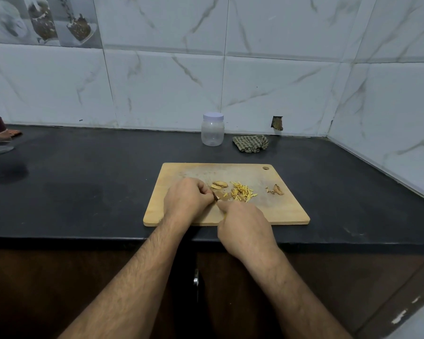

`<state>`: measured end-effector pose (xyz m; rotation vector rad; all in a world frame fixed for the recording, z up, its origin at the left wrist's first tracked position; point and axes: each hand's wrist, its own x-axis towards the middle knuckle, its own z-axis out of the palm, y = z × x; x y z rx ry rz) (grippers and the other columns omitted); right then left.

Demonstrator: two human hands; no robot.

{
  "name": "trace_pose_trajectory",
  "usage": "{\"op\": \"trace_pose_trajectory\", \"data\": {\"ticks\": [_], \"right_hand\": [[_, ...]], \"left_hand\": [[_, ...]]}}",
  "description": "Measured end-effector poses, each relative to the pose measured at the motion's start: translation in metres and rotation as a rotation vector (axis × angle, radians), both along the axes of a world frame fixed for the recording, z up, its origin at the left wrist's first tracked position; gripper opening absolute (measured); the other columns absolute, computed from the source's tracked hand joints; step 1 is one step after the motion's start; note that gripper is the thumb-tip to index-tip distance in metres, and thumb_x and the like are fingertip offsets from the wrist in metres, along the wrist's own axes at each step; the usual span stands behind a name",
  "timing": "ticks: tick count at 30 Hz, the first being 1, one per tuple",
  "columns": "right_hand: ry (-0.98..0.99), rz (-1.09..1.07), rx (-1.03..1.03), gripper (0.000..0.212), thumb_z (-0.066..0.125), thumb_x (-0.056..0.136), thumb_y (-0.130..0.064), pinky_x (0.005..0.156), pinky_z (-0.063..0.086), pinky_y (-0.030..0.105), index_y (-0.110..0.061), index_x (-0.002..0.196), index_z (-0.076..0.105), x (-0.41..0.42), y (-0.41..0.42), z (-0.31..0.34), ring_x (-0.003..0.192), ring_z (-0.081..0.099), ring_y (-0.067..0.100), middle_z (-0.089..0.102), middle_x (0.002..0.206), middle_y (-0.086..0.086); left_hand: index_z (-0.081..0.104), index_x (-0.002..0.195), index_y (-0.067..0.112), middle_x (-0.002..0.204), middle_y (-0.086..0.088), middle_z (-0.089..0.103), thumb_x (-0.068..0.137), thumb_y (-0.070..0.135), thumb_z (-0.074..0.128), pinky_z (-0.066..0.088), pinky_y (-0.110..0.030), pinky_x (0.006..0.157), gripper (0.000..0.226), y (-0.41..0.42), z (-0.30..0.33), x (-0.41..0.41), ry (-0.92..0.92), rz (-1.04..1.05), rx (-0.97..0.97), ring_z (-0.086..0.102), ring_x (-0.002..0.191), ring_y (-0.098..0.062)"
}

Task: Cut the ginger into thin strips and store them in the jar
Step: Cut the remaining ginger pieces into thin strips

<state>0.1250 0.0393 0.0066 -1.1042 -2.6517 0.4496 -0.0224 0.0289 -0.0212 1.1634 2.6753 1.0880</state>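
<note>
A wooden cutting board (274, 211) lies at the centre of the frame on a black counter (83, 192). Both hands meet over its left half. The left hand (185, 200) has its fingers curled down tight over something small on the board, though what it pins is hidden beneath them. The right hand (244, 227) is wrapped round a knife (216, 197), of which only a short dark bit shows between the two hands, with the forefinger stretched along it. Just right of the left hand sit a few pale slices of ginger (219, 184) with brownish skin edges, and beside those a loose heap of thin yellow ginger strips (241, 192), lying every which way. Farther right on the board is a small pile of brown peel scraps (276, 190). Above the board, against the marbled wall tiles, stands a clear plastic jar (212, 129) with its white lid on, and just to its right a crumpled checked cloth (250, 143)
</note>
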Motion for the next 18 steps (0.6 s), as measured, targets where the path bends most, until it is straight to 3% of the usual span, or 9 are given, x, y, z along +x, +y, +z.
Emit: {"op": "trace_pose_trajectory", "data": {"ticks": [5,11,18], "right_hand": [[-0.034,-0.009,-0.015,0.040,0.049,0.092,-0.011,0.074,0.049,0.033,-0.030,0.126,0.057,0.013,-0.003,-0.005,0.092,0.051,0.020,0.060,0.107,0.000],[0.028,-0.044,-0.049,0.049,0.050,0.092,-0.012,0.087,0.053,0.036,-0.029,0.137,0.055,0.015,0.001,0.001,0.108,0.058,0.021,0.063,0.122,0.000],[0.051,-0.029,-0.090,0.041,0.051,0.095,-0.018,0.078,0.051,0.030,-0.023,0.135,0.056,0.020,0.007,0.001,0.090,0.050,0.013,0.063,0.116,0.000]], "left_hand": [[0.071,0.069,0.026,0.076,0.016,0.069,0.077,0.029,0.068,0.042,-0.024,0.059,0.009,0.001,0.001,0.001,-0.022,0.021,-0.010,0.061,0.078,-0.007],[0.069,0.068,0.027,0.082,0.018,0.070,0.080,0.030,0.068,0.048,-0.026,0.065,0.013,0.001,0.001,-0.001,-0.013,0.006,-0.023,0.062,0.082,-0.007],[0.073,0.069,0.021,0.085,0.014,0.073,0.086,0.028,0.062,0.054,-0.031,0.072,0.021,-0.003,-0.002,-0.010,-0.077,-0.059,0.018,0.064,0.084,-0.007]]}}
